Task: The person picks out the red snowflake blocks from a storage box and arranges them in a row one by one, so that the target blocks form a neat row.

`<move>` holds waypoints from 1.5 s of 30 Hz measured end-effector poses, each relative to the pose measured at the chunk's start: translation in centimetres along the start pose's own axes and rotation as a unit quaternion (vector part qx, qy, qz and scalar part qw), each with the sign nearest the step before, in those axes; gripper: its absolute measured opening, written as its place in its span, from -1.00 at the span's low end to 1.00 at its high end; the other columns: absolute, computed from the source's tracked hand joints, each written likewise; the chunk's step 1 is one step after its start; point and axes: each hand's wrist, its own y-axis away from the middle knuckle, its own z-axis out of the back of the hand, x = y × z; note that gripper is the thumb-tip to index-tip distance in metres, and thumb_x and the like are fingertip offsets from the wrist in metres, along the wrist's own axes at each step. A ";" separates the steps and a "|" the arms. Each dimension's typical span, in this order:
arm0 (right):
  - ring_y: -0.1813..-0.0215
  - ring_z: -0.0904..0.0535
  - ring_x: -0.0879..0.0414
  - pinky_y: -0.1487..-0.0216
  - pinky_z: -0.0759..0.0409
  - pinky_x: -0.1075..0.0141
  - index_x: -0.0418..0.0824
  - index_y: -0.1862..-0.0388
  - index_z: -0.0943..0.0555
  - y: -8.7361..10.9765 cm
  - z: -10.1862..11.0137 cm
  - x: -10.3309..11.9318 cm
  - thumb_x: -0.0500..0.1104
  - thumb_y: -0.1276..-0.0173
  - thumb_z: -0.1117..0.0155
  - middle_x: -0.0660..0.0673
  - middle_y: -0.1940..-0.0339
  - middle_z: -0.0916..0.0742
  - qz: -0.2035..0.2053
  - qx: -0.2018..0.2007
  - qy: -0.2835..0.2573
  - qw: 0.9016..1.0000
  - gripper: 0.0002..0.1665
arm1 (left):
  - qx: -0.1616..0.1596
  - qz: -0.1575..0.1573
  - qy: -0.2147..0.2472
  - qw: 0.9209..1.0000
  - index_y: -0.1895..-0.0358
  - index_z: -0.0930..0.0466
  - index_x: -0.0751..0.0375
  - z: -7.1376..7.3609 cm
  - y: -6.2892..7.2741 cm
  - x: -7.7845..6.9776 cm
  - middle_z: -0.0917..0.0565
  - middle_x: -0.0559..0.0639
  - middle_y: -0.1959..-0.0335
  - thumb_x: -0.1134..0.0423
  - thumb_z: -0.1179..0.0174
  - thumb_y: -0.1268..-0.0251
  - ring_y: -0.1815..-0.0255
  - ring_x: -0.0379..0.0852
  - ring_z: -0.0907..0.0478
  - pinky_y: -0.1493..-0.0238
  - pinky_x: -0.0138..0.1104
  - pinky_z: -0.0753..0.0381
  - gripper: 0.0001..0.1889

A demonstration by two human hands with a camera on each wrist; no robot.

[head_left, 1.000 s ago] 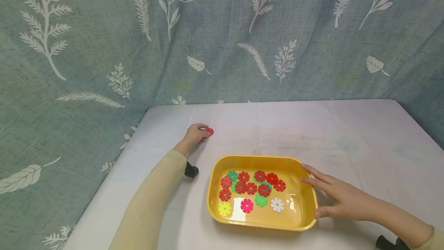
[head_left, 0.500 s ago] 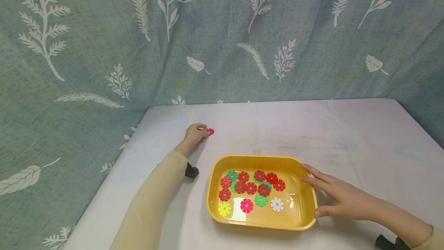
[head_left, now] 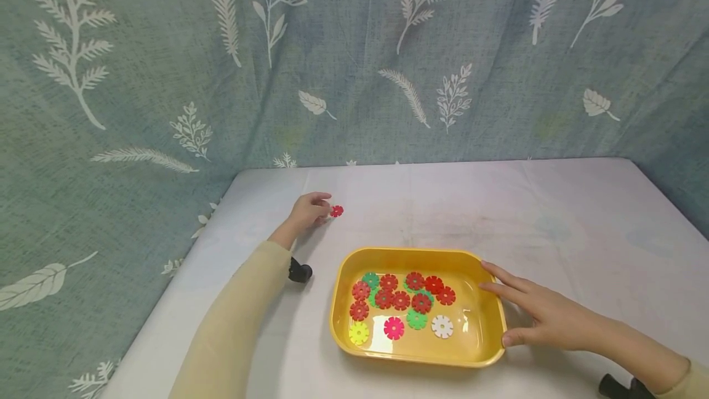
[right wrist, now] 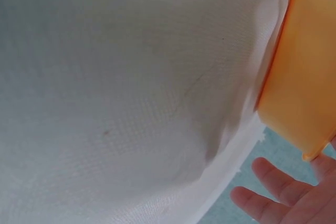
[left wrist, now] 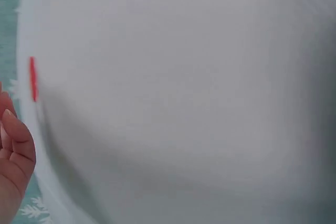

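Note:
A red notched plastic disc (head_left: 336, 210) stands on the white cloth at the back left of the table. My left hand (head_left: 309, 211) is just left of it with fingers loosely bent, holding nothing. In the left wrist view, a gap separates the red disc (left wrist: 33, 79) from the fingers. My right hand (head_left: 554, 316) rests against the right end of a yellow tray (head_left: 410, 357), fingers spread and fairly straight, touching its rim. Inside the tray lie several notched discs, among them a yellow disc (head_left: 359, 333), a pink disc (head_left: 394, 328) and a white disc (head_left: 442, 327).
A patterned blue-green curtain (head_left: 354, 109) hangs behind and beside the white-covered table (head_left: 498, 202). Black camera mounts show under both wrists, a left mount (head_left: 300, 272) and a right mount (head_left: 617, 388). The tray stands near the front of the table.
My left hand has let go of the red disc and drawn back slightly to the left, leaving it on the cloth. The right hand and the tray have not moved.

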 end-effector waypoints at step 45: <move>-0.25 -0.31 -0.30 0.08 -0.49 -0.19 0.03 -0.28 -0.36 0.0 0.1 0.1 0.20 -0.04 -0.32 0.03 -0.47 -0.14 -0.010 0.013 -0.036 0.999 -0.20 | 0.377 -0.364 -0.180 0.832 -0.07 -0.52 0.16 -10.4 13.4 -12.8 -0.62 0.02 0.11 0.21 -0.24 -0.16 0.56 -0.23 -0.40 0.45 -0.51 -0.50 -0.62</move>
